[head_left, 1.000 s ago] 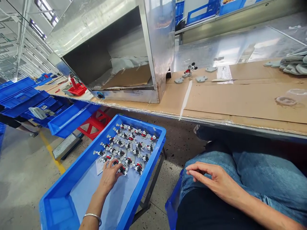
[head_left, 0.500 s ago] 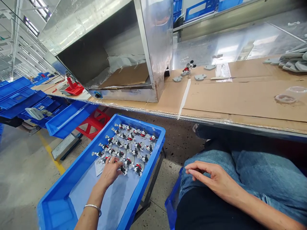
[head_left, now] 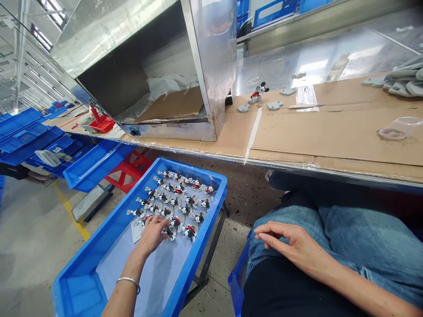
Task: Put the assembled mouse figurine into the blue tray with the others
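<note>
My left hand (head_left: 152,234) reaches into the blue tray (head_left: 201,259), its fingers bent down around a small mouse figurine at the near edge of the group. Fingers cover most of that figurine. Rows of black, white and red mouse figurines (head_left: 190,232) on grey bases fill the far part of the tray, over a pale sheet (head_left: 132,268). Close by my left wrist lies a white printed slip (head_left: 136,230). Above my lap, my right hand (head_left: 294,244) hangs with nothing in it, thumb and fingers loosely apart.
A metal booth (head_left: 211,66) stands on the cardboard-covered bench (head_left: 346,132). One mouse figurine (head_left: 257,95), loose grey bases (head_left: 275,105) and a clear cup (head_left: 401,127) are on the bench. Grey pieces (head_left: 405,83) are piled at right. Blue bins (head_left: 95,163) and a red stool (head_left: 130,169) stand left.
The view has shifted very slightly. My left hand stays on the figurine in the tray, and my right hand has hardly moved.
</note>
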Motion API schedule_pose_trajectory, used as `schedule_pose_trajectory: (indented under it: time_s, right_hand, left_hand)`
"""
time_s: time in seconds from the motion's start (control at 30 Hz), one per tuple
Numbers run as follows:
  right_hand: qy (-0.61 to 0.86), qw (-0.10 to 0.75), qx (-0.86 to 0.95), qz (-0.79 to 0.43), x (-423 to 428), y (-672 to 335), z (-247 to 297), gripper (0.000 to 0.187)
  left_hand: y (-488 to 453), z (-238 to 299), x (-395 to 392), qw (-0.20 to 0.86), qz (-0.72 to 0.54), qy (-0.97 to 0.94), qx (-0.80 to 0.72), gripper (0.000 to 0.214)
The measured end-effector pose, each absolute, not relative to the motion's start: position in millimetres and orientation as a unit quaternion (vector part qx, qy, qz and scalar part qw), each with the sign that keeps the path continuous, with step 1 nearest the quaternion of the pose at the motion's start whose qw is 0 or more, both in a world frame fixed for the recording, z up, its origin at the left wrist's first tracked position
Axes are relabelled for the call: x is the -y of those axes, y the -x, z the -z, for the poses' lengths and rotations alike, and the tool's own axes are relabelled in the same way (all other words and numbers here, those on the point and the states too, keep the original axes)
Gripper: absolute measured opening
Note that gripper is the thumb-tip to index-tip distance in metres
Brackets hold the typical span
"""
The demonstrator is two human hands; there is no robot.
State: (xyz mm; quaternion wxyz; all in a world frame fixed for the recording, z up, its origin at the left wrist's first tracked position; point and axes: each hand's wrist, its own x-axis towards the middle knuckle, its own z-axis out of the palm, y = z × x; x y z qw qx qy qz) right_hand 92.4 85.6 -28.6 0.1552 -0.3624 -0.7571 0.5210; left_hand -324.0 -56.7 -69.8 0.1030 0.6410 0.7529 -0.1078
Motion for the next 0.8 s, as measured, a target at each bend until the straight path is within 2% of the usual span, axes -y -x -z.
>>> schedule_pose_trajectory:
  time_s: [0.4, 0.63, 0.8]
  right_hand:
    - [0.358, 0.169, 0.759, -0.518, -83.9, -95.2, 30.1, 0.029]
    - [0.353, 0.175, 0.757, -0.52, -85.6, -95.6, 28.9, 0.028]
    - [0.356, 0.214, 0.746, -0.52, -78.3, -88.6, 24.9, 0.025]
  left_hand:
    - [320.9, 70.3, 69.4, 0.08, 0.093, -0.635, -0.763, 0.026]
    - [323.8, 48.9, 85.3, 0.011, 0.068, -0.622, -0.78, 0.035]
    - [310.3, 30.2, 69.6, -0.091, -0.06, -0.636, -0.764, 0.014]
